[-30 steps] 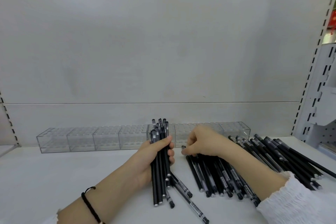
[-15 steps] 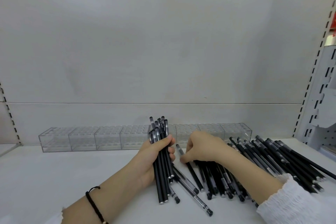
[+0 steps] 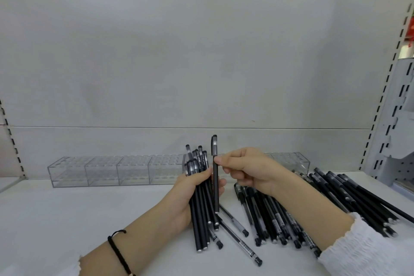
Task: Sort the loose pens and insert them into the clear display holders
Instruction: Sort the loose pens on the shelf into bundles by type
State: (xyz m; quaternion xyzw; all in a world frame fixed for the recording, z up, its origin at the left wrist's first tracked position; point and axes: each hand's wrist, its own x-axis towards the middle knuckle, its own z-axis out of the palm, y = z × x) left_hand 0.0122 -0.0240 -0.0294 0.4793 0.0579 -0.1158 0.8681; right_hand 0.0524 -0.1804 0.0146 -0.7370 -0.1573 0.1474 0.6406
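Right now you are gathering pens, not filling the holders yet. Your left hand [image 3: 190,188] is curled round a bundle of black pens [image 3: 199,208], caps up, with the bottom ends down near the white shelf [image 3: 67,219]. Your right hand [image 3: 246,170] pinches one more pen [image 3: 215,186] between thumb and fingertip, just below its cap. It holds that pen straight up right beside the bundle, touching or nearly touching the fingers of your left hand (I cannot tell which). The big pile of loose pens [image 3: 291,219] lies on the shelf under and past your right arm, and a few stray pens [image 3: 235,237] lie under the bundle. The clear holders [image 3: 100,170] stand in a row at the back, against the wall [image 3: 201,63]. I see no pen in them, though your hands hide the middle part. So I think the step is sorting: picking pens of one kind into one fist. The next move, I think, is to slip this pen in with the others. For that, your left hand needs to loosen a little without letting the bundle slide, and the cap should point the same way as the rest.
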